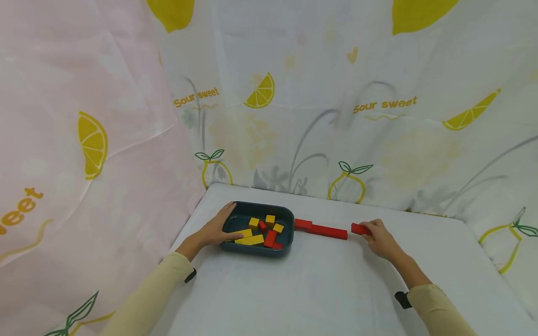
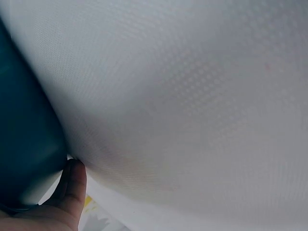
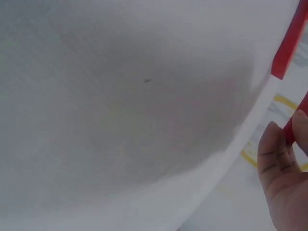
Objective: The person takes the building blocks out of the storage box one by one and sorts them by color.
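Observation:
My right hand (image 1: 382, 240) pinches a small red block (image 1: 359, 229) between thumb and fingers, just right of a red row on the white table. That row holds a shorter red block (image 1: 303, 224) beside the dish and a long red block (image 1: 329, 232). At the left end of a dark blue rectangular dish (image 1: 256, 252), my left hand (image 1: 215, 228) grips the wall, fingers along the outside and thumb over the rim. Inside lie several yellow blocks (image 1: 253, 241) and red blocks (image 1: 270, 239). In the left wrist view, fingers (image 2: 77, 187) lie against the dish's outer side.
White cloth covers the table (image 1: 336, 284). Behind it hangs a lemon-printed cloth (image 1: 294, 121), and a pinkish cloth (image 1: 126, 186) stands along the left side.

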Action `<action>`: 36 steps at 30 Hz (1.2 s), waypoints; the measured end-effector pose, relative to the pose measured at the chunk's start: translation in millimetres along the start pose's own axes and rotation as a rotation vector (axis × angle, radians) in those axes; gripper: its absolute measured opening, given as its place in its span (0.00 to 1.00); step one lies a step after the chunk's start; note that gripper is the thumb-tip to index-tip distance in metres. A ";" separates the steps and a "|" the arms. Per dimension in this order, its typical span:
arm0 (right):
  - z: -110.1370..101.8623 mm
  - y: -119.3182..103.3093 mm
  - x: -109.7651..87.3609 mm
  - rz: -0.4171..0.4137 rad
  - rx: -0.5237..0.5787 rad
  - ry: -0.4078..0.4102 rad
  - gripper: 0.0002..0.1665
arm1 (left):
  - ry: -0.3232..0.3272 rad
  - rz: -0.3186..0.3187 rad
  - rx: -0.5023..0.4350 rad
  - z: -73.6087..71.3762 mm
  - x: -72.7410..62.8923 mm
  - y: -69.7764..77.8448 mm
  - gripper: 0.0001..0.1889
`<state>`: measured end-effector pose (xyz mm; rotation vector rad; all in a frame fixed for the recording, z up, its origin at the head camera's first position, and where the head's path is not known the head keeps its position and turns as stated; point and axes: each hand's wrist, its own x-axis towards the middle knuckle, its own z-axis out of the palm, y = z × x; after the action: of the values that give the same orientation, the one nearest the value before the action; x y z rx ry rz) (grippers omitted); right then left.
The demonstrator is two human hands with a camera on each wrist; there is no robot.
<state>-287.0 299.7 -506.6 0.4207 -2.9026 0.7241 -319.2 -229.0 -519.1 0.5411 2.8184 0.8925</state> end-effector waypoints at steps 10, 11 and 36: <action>1.7 8.3 0.5 0.120 -0.017 -0.165 0.20 | -0.006 -0.009 -0.001 -0.5 1.7 0.9 0.57; 1.9 8.9 0.9 0.128 -0.018 -0.185 0.20 | -0.004 -0.006 0.001 -0.5 1.9 1.2 0.57; 14.2 14.7 7.6 0.120 0.004 -0.217 0.19 | -0.002 0.001 0.001 -0.3 -0.4 0.6 0.58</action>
<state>-299.2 303.6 -524.1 0.3470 -3.1533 0.7448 -318.7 -228.8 -518.4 0.5424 2.8176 0.8906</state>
